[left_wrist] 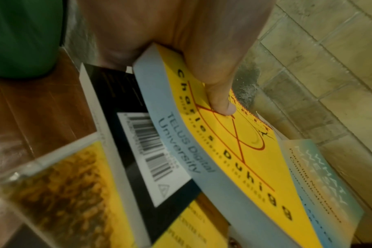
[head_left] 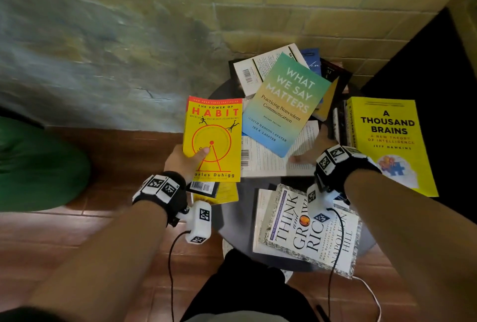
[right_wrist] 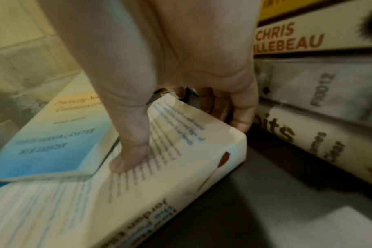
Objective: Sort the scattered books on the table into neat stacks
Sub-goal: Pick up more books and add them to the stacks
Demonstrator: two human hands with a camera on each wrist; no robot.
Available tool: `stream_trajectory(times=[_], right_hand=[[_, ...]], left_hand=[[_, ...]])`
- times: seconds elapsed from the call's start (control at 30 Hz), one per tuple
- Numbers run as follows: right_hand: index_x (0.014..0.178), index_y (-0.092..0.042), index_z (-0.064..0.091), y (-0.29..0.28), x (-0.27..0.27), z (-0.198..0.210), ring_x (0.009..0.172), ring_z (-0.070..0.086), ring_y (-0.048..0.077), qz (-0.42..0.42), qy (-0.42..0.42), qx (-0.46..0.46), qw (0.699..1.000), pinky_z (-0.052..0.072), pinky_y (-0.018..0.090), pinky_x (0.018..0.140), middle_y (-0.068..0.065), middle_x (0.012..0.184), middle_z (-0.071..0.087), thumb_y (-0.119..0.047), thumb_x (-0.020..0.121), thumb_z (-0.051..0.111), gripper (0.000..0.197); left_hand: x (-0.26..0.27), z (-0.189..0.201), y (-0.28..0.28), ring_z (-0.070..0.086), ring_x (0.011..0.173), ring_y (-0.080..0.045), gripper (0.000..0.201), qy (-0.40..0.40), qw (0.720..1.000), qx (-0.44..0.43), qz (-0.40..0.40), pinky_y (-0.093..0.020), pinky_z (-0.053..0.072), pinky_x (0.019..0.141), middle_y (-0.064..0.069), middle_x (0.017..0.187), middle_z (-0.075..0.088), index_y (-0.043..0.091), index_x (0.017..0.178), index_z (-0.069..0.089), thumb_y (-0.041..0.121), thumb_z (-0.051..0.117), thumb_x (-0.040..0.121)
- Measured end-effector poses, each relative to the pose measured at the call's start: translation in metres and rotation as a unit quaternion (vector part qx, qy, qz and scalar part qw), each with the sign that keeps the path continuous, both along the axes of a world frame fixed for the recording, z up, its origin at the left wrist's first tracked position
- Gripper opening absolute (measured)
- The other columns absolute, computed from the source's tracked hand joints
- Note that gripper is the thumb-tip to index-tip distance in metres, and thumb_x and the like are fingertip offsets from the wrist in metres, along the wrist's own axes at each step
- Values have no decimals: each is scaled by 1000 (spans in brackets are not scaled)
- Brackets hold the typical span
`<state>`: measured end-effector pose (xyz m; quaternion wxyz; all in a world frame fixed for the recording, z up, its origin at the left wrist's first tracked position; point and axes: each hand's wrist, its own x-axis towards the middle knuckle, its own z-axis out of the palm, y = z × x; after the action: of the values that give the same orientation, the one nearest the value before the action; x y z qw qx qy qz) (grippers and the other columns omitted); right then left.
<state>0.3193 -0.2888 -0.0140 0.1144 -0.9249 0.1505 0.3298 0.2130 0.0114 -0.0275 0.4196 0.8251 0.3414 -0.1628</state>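
Observation:
My left hand (head_left: 191, 159) grips the yellow book "The Power of Habit" (head_left: 214, 138) at its lower left corner, thumb on the cover (left_wrist: 221, 104), lifted over the table's left edge. My right hand (head_left: 309, 151) grips a thick white book (head_left: 271, 159) lying back cover up, thumb pressed on top (right_wrist: 125, 161) and fingers curled over its far edge (right_wrist: 240, 117). The teal "What We Say Matters" (head_left: 284, 102) lies partly across that white book. A stack topped by the yellow "A Thousand Brains" (head_left: 389, 140) stands at the right.
"Think and Grow Rich" (head_left: 309, 234) lies on another book near the front of the small round dark table (head_left: 237, 223). More books are piled at the back (head_left: 258, 68). A black and a yellow book (head_left: 214, 190) lie under my left wrist. A green object (head_left: 38, 164) sits on the tiled floor at left.

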Motion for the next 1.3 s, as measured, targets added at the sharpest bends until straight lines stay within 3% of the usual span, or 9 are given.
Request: stream_trajectory(times=[0.27, 0.43, 0.6, 0.73, 0.87, 1.03, 1.1, 1.2, 1.3], right_hand=[[149, -14, 16, 19, 10, 12, 143, 18, 33, -93, -90, 105, 986, 20, 43, 116, 9, 157, 17, -36, 79, 66, 89], [135, -32, 45, 19, 16, 18, 139, 21, 34, -117, -83, 187, 972, 19, 44, 114, 8, 152, 19, -57, 69, 54, 72], [119, -16, 59, 25, 24, 25, 127, 40, 41, -135, -155, 145, 968, 36, 45, 106, 17, 138, 35, -50, 85, 61, 48], [125, -3, 47, 35, 29, 39, 104, 57, 28, -246, -251, 315, 882, 37, 29, 77, 13, 108, 57, -25, 98, 47, 35], [137, -6, 38, 34, 37, 53, 115, 54, 28, -348, -280, 352, 822, 36, 27, 79, 14, 130, 54, -28, 101, 42, 43], [118, -11, 50, 59, 49, 64, 105, 63, 32, -449, -174, 607, 633, 55, 49, 84, 12, 118, 62, 1, 98, 40, 24], [126, -10, 49, 63, 48, 59, 106, 62, 32, -447, -117, 617, 638, 59, 42, 80, 15, 124, 60, 7, 96, 34, 37], [130, -12, 44, 58, 45, 51, 95, 61, 23, -417, -70, 612, 668, 40, 37, 109, 21, 111, 58, 3, 100, 25, 39], [138, -13, 34, 49, 46, 41, 105, 60, 24, -366, -111, 507, 772, 46, 32, 101, 13, 113, 56, -1, 95, 46, 46]], left_hand=[[2, -5, 4, 63, 101, -31, 58, 13, 1000, 14, -23, -34, 42, 80, -9, 112, 68, 9, 117, 59, 58, 58, 86], [2, -2, 2, 61, 103, -31, 57, 15, 1000, 9, -16, -34, 41, 80, -8, 113, 65, 7, 121, 55, 54, 59, 88], [1, 0, 2, 61, 99, -27, 56, 13, 1000, 0, -14, -34, 41, 80, -6, 112, 65, 8, 119, 56, 54, 60, 87], [1, -1, 5, 63, 102, -29, 57, 6, 1000, -6, -20, -35, 43, 82, -6, 113, 67, 12, 118, 59, 59, 59, 85], [-1, -2, 6, 64, 101, -28, 58, 2, 1000, -18, -15, -40, 48, 87, -7, 112, 68, 13, 116, 60, 61, 61, 83], [1, 4, 0, 61, 107, -31, 53, -1, 1000, -19, 3, -34, 42, 85, -10, 116, 65, 7, 119, 56, 49, 62, 88], [1, 6, -1, 61, 107, -31, 53, -5, 1000, -21, 3, -34, 42, 84, -10, 118, 65, 7, 120, 56, 49, 62, 88], [0, 8, -2, 61, 108, -31, 50, -7, 1000, -24, 7, -32, 40, 82, -11, 119, 65, 6, 120, 55, 45, 62, 89], [0, 9, -3, 60, 109, -31, 50, -11, 1000, -25, 11, -32, 39, 81, -12, 120, 64, 6, 120, 54, 44, 62, 90]])
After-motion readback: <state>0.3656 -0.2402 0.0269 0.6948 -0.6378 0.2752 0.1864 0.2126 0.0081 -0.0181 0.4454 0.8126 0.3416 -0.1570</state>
